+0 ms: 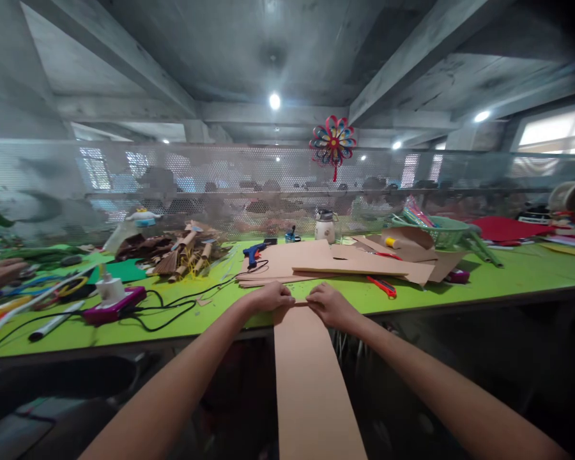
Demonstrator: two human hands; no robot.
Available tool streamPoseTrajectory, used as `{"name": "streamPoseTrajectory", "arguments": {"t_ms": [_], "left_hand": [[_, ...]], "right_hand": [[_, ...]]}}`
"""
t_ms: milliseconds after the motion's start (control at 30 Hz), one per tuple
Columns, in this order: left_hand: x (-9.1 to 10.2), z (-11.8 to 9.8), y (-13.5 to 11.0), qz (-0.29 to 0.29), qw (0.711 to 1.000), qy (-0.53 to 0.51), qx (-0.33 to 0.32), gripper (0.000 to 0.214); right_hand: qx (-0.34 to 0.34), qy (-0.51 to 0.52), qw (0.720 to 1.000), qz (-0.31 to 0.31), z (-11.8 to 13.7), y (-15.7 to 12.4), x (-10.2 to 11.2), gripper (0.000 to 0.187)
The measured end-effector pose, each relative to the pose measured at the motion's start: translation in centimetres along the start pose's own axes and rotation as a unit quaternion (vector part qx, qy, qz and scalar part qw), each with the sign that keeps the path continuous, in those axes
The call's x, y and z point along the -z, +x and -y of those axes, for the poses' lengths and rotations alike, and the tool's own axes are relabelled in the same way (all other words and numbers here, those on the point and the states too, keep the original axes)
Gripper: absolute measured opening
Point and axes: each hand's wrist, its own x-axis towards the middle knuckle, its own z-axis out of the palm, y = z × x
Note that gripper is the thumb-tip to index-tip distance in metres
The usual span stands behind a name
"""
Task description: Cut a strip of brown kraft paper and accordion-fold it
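A long strip of brown kraft paper (314,383) runs from the table's front edge down toward me. Its far end has a narrow fold or rolled edge between my hands. My left hand (271,296) pinches the left corner of that end, fingers closed. At the right corner, my right hand (333,306) grips the same edge with its fingers bent over it. Just beyond lie stacked brown paper sheets (287,260), with a blue glue gun (255,255) on their left side. A red utility knife (382,287) rests right of my hands.
On the left are a purple power strip (115,305) with black cables and a pile of brown paper pieces (186,255). A white jug (324,227) and a green basket (443,231) stand farther back. Another person's hand (2,271) is at the far left.
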Motion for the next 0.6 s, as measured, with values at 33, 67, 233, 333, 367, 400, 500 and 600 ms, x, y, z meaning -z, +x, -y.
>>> {"name": "streamPoseTrajectory", "arguments": {"t_ms": [33,67,233,333,367,400,500,600], "left_hand": [[-0.1,0.1,-0.1,-0.002,1.0,-0.01,-0.008,0.039],[-0.2,0.1,-0.2,-0.005,1.0,-0.019,-0.016,0.039],[-0.6,0.1,-0.7,-0.031,0.998,-0.041,-0.046,0.034],[-0.8,0.2,-0.9,-0.053,0.996,-0.047,-0.055,0.034],[-0.9,0.2,-0.9,-0.059,0.995,-0.05,-0.06,0.034],[-1.0,0.3,-1.0,-0.064,0.994,-0.053,-0.065,0.035],[-1.1,0.5,-1.0,-0.076,0.992,-0.066,-0.075,0.035],[-1.1,0.5,-1.2,-0.08,0.99,-0.089,-0.072,0.033]], "right_hand": [[-0.012,0.043,0.999,-0.02,-0.1,0.1,0.1,0.013],[-0.03,0.081,0.996,-0.036,-0.1,0.4,0.2,0.016],[-0.046,0.123,0.99,0.055,0.4,2.4,0.8,0.02],[-0.01,0.12,0.982,0.143,0.0,3.5,0.9,0.032],[-0.006,0.129,0.978,0.162,-0.2,3.8,0.9,0.033],[-0.007,0.144,0.974,0.177,-0.5,4.1,0.9,0.032],[-0.029,0.203,0.957,0.206,-1.3,4.6,1.1,0.028],[-0.036,0.233,0.949,0.21,-1.4,5.0,1.1,0.029]]}}
